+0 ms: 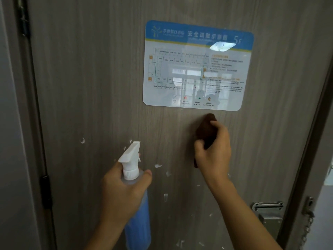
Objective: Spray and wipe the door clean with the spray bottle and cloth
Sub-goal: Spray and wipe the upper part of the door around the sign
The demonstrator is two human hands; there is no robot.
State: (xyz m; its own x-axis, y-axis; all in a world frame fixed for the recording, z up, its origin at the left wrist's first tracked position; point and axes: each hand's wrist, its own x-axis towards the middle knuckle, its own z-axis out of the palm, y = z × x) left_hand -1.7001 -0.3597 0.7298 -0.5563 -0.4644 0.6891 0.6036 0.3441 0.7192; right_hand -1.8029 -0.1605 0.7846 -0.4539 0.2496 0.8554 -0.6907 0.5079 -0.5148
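Both hands at the door: cloth pressed to the panel, spray bottle held upright.

The fingers (pixel 219 131) of the right hand (pixel 214 156) are curled around a dark brown cloth (pixel 205 130), pinching it against the door (pixel 108 87) just below the evacuation plan sign (pixel 197 65). The fingers of the left hand (pixel 122 193) are wrapped around the neck of the spray bottle (pixel 137 222), thumb on the right of the collar; the white trigger head (pixel 130 154) points up and toward the door, and the blue-filled body hangs below the hand. White foam spots (pixel 158 166) lie scattered on the wood-grain panel between and beneath the hands. A metal latch plate (pixel 267 206) and door chain (pixel 307 226) sit at lower right, hinges (pixel 46 190) at the left edge.
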